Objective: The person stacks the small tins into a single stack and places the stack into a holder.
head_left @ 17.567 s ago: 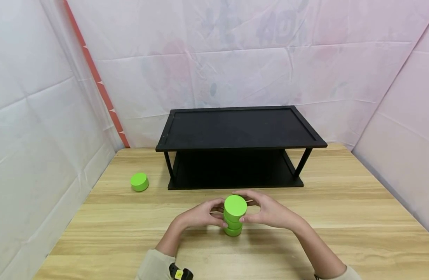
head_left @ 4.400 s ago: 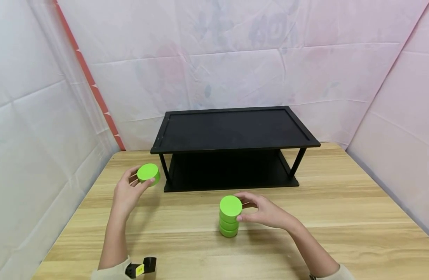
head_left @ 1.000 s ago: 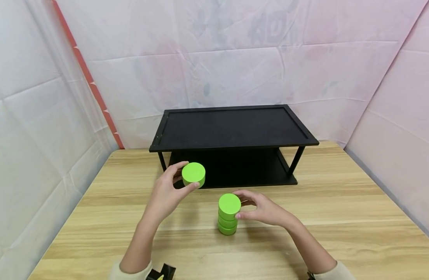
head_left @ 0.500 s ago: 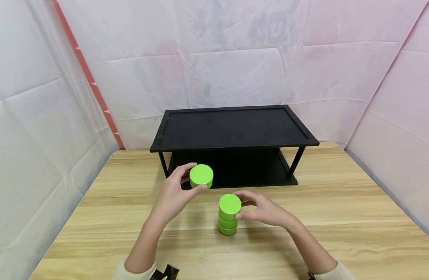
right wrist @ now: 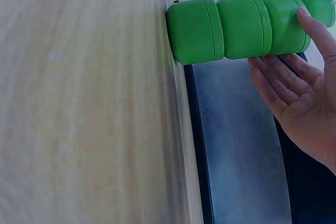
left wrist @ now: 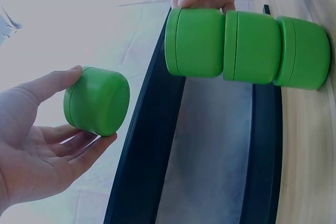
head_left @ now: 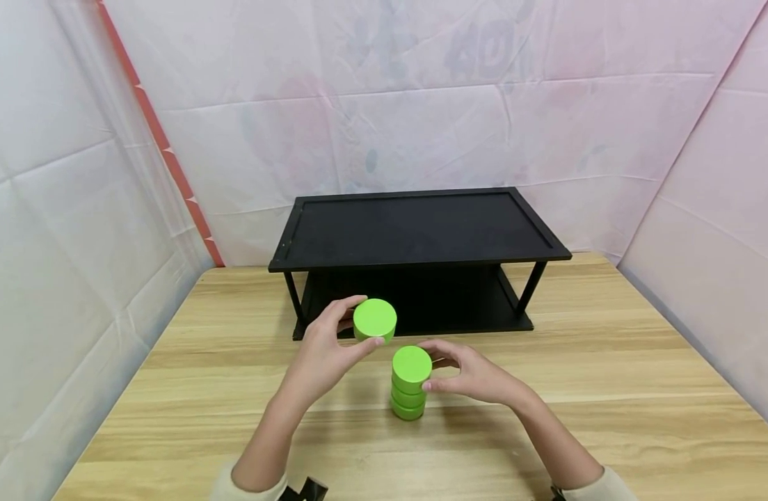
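In the head view my left hand [head_left: 324,355] holds up a small round green tin [head_left: 374,319], pinched between thumb and fingers. It is above and a little left of a stack of three similar green tins [head_left: 408,402] on the wooden table. The wrist views show a lid seam around each tin, the lifted tin [left wrist: 100,103] included. My right hand [head_left: 474,376] grips the top tin [right wrist: 286,24] of the stack, thumb on the near side and fingers on the far side. The stack stands upright, its upper tins slightly offset.
A black two-tier shelf [head_left: 421,226] stands behind the hands, its lower board [head_left: 453,306] close beyond the stack. The wooden table [head_left: 609,390] reaches out on both sides. White sheets [head_left: 409,125] enclose the back and sides.
The left hand picked up the fourth tin from the table's left side and carried it right, lowering slightly over the last second. The right hand stays at the stack; earlier both hands were there.
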`<state>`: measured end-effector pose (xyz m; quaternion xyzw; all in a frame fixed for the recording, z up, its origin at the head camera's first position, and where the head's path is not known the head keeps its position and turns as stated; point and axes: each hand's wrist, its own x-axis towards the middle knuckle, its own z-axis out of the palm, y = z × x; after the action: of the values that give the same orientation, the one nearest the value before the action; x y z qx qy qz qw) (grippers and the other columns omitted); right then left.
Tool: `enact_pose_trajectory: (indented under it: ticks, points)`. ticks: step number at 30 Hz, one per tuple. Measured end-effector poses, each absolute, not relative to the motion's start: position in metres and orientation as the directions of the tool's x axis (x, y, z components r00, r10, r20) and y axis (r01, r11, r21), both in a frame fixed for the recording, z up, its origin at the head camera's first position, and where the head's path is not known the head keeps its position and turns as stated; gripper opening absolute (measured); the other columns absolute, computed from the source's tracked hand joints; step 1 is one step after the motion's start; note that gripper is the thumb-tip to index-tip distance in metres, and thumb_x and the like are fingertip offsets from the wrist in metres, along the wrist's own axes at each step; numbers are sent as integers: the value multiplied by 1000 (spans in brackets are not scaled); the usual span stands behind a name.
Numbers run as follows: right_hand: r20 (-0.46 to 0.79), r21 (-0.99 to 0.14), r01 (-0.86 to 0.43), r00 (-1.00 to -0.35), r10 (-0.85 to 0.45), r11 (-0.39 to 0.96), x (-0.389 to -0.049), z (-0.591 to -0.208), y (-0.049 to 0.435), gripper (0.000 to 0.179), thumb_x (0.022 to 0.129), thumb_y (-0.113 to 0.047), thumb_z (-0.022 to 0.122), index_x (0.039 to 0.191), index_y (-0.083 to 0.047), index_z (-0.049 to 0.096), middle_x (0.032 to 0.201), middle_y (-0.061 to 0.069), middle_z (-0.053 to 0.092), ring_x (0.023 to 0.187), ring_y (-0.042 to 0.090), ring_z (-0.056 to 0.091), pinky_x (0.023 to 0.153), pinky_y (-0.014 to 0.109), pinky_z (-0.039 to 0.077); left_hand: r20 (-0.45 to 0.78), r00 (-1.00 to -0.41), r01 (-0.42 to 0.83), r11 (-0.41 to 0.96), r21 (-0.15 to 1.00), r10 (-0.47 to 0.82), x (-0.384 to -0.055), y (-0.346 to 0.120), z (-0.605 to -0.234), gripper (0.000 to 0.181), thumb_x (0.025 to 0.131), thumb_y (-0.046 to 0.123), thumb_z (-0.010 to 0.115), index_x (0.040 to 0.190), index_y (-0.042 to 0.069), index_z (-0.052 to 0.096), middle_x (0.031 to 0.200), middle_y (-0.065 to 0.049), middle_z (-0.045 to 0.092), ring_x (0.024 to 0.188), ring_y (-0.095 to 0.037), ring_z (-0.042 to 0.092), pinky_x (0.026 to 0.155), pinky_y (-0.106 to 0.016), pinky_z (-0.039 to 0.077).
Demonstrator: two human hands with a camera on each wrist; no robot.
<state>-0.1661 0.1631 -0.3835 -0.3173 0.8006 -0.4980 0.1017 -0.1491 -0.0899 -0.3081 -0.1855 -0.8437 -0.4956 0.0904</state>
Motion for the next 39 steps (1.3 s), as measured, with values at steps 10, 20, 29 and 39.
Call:
enact_pose_trajectory:
  ticks: [10, 20, 29, 39]
  points:
    - [151, -863, -404, -780, -608, 304, -166, -382, 162, 52, 82, -25, 71, 126, -10, 50, 119, -2, 55, 108, 17, 53, 91, 36, 44, 360, -893, 445, 405, 799, 270, -146, -82, -308, 59, 74, 16, 78, 127, 11, 52, 116, 2, 53, 106, -13, 52, 90, -34, 45]
    - [171, -847, -432, -775, -609, 311, -166, -384, 164, 51, 83, -24, 70, 127, -7, 50, 124, 5, 53, 107, 21, 53, 90, 39, 44, 336, -896, 435, 412, 801, 291, -143, -78, -309, 61, 76, 20, 78, 129, 13, 50, 119, 4, 52, 107, -14, 53, 87, -31, 46]
    - [174, -855, -427, -772, -611, 295, -167, -382, 162, 52, 81, -25, 72, 127, -12, 50, 125, -2, 51, 109, 17, 52, 91, 35, 44, 325, -890, 440, 414, 797, 320, -141, -73, -311, 60, 77, 23, 77, 129, 11, 49, 120, 4, 51, 104, -14, 53, 86, -32, 46]
    - [174, -868, -417, -765, -619, 271, -167, -383, 163, 50, 82, -22, 72, 126, -10, 51, 121, -2, 53, 109, 18, 52, 91, 35, 44, 312, -887, 441, 428, 789, 339, -140, -68, -317, 60, 77, 28, 76, 128, 12, 50, 121, 4, 51, 107, -15, 52, 87, -34, 45]
